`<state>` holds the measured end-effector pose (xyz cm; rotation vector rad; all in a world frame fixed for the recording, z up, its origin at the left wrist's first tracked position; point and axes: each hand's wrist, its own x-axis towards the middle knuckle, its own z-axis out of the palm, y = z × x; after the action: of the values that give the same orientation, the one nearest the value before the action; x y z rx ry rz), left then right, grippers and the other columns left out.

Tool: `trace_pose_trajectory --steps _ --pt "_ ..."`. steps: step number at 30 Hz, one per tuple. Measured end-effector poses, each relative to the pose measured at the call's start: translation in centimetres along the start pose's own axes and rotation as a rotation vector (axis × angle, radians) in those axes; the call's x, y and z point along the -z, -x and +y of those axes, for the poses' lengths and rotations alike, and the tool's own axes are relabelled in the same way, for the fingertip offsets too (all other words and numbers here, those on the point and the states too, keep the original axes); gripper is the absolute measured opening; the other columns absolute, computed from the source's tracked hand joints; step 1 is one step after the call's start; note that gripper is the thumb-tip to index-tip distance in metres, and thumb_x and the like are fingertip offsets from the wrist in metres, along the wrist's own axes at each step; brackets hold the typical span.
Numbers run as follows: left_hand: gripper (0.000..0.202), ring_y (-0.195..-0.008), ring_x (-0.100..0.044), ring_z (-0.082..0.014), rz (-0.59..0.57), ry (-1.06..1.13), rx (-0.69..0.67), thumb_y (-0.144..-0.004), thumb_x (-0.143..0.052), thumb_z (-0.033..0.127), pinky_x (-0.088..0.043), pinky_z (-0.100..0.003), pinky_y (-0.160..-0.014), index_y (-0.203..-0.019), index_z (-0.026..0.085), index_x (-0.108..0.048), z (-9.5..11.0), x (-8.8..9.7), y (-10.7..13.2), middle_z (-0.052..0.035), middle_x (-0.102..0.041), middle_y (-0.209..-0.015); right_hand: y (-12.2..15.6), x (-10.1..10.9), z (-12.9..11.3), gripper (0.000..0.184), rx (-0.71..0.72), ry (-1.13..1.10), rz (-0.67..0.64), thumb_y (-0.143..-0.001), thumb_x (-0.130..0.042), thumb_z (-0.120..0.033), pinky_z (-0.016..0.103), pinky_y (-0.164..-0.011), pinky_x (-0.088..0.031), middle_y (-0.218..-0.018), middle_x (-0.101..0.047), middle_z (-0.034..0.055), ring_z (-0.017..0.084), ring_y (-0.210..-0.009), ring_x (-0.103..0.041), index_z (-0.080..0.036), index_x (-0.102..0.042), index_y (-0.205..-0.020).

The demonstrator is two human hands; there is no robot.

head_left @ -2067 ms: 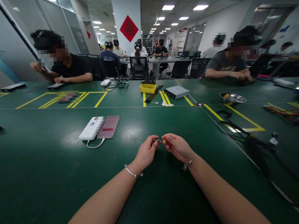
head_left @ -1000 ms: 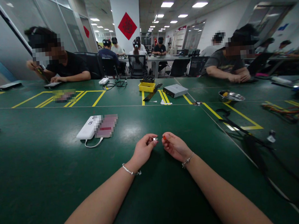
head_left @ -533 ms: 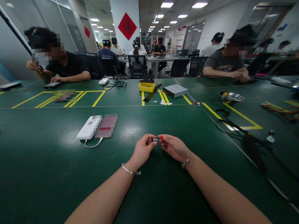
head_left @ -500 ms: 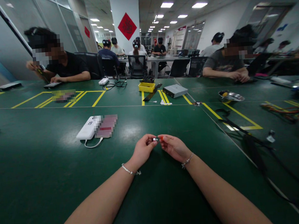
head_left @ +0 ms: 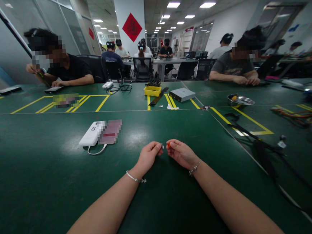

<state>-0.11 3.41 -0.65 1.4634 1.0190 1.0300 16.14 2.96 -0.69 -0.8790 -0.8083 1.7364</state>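
Both my hands rest on the green table (head_left: 41, 169) in front of me, fingertips almost meeting. My left hand (head_left: 148, 156) is closed in a pinch on a tiny silver metal part (head_left: 162, 145). My right hand (head_left: 181, 153) is closed in a pinch on a small orange piece (head_left: 168, 144). A narrow gap separates the two small parts. Each wrist wears a thin bracelet.
A white power bank (head_left: 91, 134) with a cable lies to the upper left. Farther back stand a yellow tray (head_left: 153, 90), a grey box (head_left: 182, 94) and a metal bowl (head_left: 240, 100). Black cables (head_left: 258, 143) run along the right. Other people sit at the table's far side.
Half a second ago the silver part and the orange piece touched; now my hands have drawn slightly apart. The view has barely shifted.
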Motion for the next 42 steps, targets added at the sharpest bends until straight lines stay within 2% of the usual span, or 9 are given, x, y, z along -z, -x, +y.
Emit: trace_pose_trajectory --steps 5,9,18,23,27,33,42 --pt "0.017 -0.063 -0.054 -0.0112 0.034 0.154 0.055 -0.071 -0.057 0.028 -0.044 -0.025 -0.064 -0.080 0.014 -0.059 0.1 0.0 -0.1 -0.0006 -0.060 -0.068 0.0 0.0 0.0 0.017 -0.008 0.002 0.005 -0.062 -0.071 -0.025 0.027 -0.064 -0.042 -0.068 -0.062 -0.0004 0.010 -0.061 -0.054 -0.019 -0.063 -0.076" --pt "0.017 -0.066 -0.055 -0.0109 0.071 0.168 0.040 -0.066 -0.062 0.021 -0.044 -0.024 -0.066 -0.081 0.014 -0.058 -0.2 -0.1 -0.2 -0.0013 -0.062 -0.073 0.0 -0.1 0.0 0.016 -0.008 0.010 0.001 -0.063 -0.070 -0.022 0.027 -0.064 -0.043 -0.069 -0.063 0.0001 0.010 -0.062 -0.054 -0.018 -0.064 -0.077" --pt "0.016 -0.063 -0.054 -0.0108 0.116 -0.136 -0.060 -0.069 -0.061 0.023 -0.042 -0.023 -0.061 -0.083 0.017 -0.060 -0.7 -0.3 0.1 0.0011 -0.059 -0.071 0.1 -0.8 0.4 0.018 0.066 0.066 0.064 -0.060 -0.072 -0.026 0.025 -0.062 -0.041 -0.070 -0.062 -0.0014 0.008 -0.059 -0.052 -0.019 -0.063 -0.075" --pt "0.013 -0.062 -0.054 -0.0118 0.161 -0.325 -0.109 -0.071 -0.060 0.024 -0.042 -0.024 -0.060 -0.082 0.018 -0.062 -0.3 -0.4 0.3 0.0010 -0.060 -0.073 0.0 -1.4 1.1 0.019 0.153 0.142 0.158 -0.057 -0.075 -0.030 0.027 -0.064 -0.042 -0.069 -0.063 -0.0008 0.010 -0.062 -0.053 -0.020 -0.064 -0.069" --pt "0.011 -0.064 -0.054 -0.0128 0.205 -0.433 -0.145 -0.071 -0.060 0.022 -0.043 -0.025 -0.061 -0.082 0.018 -0.063 0.1 -0.4 0.5 -0.0002 -0.061 -0.073 -0.2 -1.6 1.6 0.023 0.196 0.209 0.232 -0.058 -0.073 -0.035 0.029 -0.068 -0.043 -0.074 -0.066 0.0017 0.012 -0.067 -0.055 -0.020 -0.069 -0.075" --pt "0.010 -0.067 -0.055 -0.0129 0.287 -0.513 -0.188 -0.073 -0.059 0.020 -0.044 -0.026 -0.063 -0.082 0.017 -0.062 0.2 -0.6 0.7 -0.0010 -0.063 -0.074 0.1 -1.9 1.7 0.035 0.182 0.240 0.265 -0.059 -0.070 -0.041 0.032 -0.072 -0.044 -0.085 -0.069 0.0065 0.014 -0.070 -0.057 -0.017 -0.071 -0.085" --pt "0.011 -0.067 -0.056 -0.0125 0.298 -0.525 -0.208 -0.075 -0.059 0.024 -0.045 -0.026 -0.063 -0.082 0.017 -0.062 0.1 -0.4 0.8 -0.0014 -0.063 -0.075 0.1 -1.7 1.7 0.034 0.213 0.287 0.214 -0.063 -0.068 -0.039 0.032 -0.073 -0.044 -0.088 -0.068 0.0071 0.014 -0.072 -0.057 -0.018 -0.070 -0.089"
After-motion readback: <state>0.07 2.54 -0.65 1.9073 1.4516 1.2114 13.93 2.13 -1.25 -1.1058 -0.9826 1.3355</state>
